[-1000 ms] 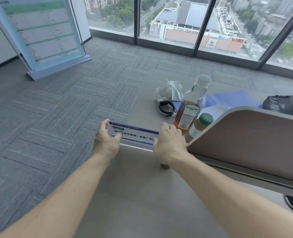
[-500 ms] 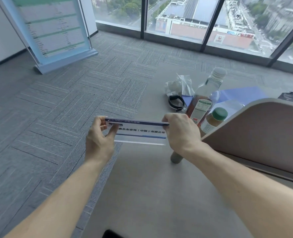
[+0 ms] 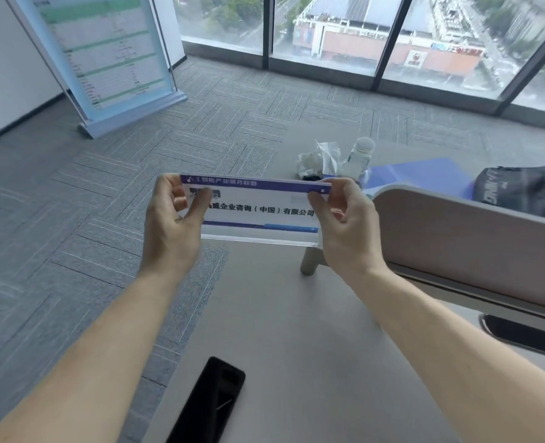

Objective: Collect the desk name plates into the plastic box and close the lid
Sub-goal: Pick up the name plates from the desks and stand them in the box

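1. Left hand [image 3: 172,230] and right hand [image 3: 344,230] each pinch one end of the name plate [image 3: 258,207], held clear above the desk [image 3: 296,330].
2. Plastic box: not in view.
3. Recommended: keep the plate level, grips firm, while carrying.
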